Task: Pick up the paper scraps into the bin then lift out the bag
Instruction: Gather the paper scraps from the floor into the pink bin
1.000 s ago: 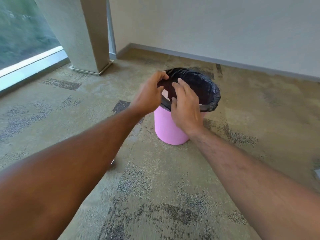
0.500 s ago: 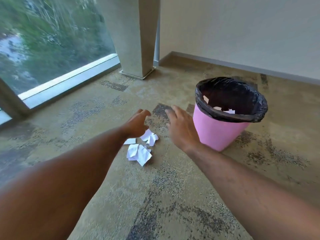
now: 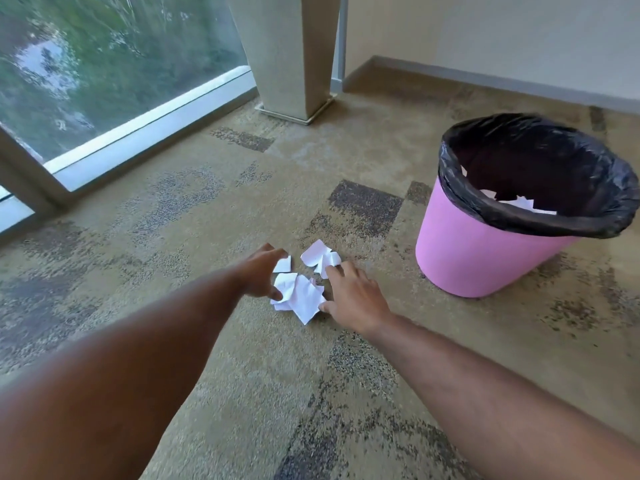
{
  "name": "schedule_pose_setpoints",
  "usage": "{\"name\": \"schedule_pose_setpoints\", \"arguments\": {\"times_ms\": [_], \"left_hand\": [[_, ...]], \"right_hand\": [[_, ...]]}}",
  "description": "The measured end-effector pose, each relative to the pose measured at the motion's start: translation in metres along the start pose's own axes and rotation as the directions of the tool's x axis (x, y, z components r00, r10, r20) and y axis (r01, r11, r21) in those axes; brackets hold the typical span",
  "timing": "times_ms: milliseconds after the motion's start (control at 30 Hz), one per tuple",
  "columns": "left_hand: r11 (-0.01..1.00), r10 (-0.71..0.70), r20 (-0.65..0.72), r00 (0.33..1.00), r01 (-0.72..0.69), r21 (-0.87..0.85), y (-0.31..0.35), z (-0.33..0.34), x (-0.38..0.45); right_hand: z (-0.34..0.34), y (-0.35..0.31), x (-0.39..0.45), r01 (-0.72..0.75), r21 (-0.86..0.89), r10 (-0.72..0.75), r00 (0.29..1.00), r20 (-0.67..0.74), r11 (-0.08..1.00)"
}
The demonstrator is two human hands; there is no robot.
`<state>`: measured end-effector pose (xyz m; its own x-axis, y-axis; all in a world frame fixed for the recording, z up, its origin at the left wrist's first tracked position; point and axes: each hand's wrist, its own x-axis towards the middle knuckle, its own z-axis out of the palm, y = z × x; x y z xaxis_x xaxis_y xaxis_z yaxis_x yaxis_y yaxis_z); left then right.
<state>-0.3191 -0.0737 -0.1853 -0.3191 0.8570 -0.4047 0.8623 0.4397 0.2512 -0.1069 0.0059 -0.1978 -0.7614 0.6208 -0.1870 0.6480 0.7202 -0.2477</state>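
Several white paper scraps [image 3: 304,296] lie in a small heap on the carpet, with one crumpled piece [image 3: 320,256] a little further out. My left hand [image 3: 261,275] reaches the heap's left side, fingers spread and touching the paper. My right hand [image 3: 353,294] rests on the heap's right side, fingers apart, fingertips on the scraps. Neither hand has closed on anything. To the right stands a pink bin [image 3: 485,258] lined with a black bag [image 3: 540,157] folded over its rim. More white scraps [image 3: 523,204] lie inside the bag.
A square concrete column [image 3: 294,53] stands at the back. A floor-level window [image 3: 104,64] with a metal frame runs along the left. A white wall with a grey skirting [image 3: 502,81] closes the back right. Patterned beige carpet [image 3: 242,393] covers the floor.
Both hands left the bin's rim and came down to the left onto the paper scraps on the carpet. The view swung left, so the bin now sits at the right.
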Motion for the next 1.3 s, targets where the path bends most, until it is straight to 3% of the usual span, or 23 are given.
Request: {"name": "schedule_pose_setpoints", "arguments": {"times_ms": [267, 433, 667, 867, 1033, 1200, 1300], "left_hand": [[0.989, -0.07, 0.047, 0.996, 0.063, 0.131, -0.013, 0.025, 0.023], [0.993, -0.116, 0.027, 0.993, 0.116, 0.009, -0.011, 0.034, 0.037], [0.976, -0.154, 0.08, 0.985, 0.165, -0.144, -0.002, 0.066, 0.05], [0.978, -0.181, 0.049, 0.982, 0.185, -0.093, 0.016, 0.073, 0.05], [0.99, -0.102, -0.044, 0.994, 0.097, -0.1, 0.013, 0.084, 0.052], [0.999, -0.022, -0.143, 0.99, 0.017, -0.031, 0.03, 0.082, 0.039], [0.999, 0.034, -0.183, 0.983, -0.039, -0.024, 0.038, 0.084, 0.03]], "right_hand": [[0.032, -0.009, 0.02, -0.04, 0.119, 0.031, 0.997, 0.077, 0.992], [0.04, -0.012, 0.037, -0.081, 0.086, 0.09, 0.991, -0.102, 0.993], [0.033, 0.014, 0.075, -0.162, 0.262, 0.168, 0.986, -0.004, 0.951], [0.038, 0.005, 0.096, -0.05, 0.135, 0.037, 0.995, 0.092, 0.99], [0.053, -0.002, 0.101, -0.011, -0.001, 0.011, 0.987, 0.162, 1.0], [0.051, 0.0, 0.082, 0.059, -0.023, -0.059, 0.998, -0.036, 0.998], [0.048, 0.003, 0.067, 0.083, -0.025, -0.084, 0.994, -0.068, 0.996]]}}
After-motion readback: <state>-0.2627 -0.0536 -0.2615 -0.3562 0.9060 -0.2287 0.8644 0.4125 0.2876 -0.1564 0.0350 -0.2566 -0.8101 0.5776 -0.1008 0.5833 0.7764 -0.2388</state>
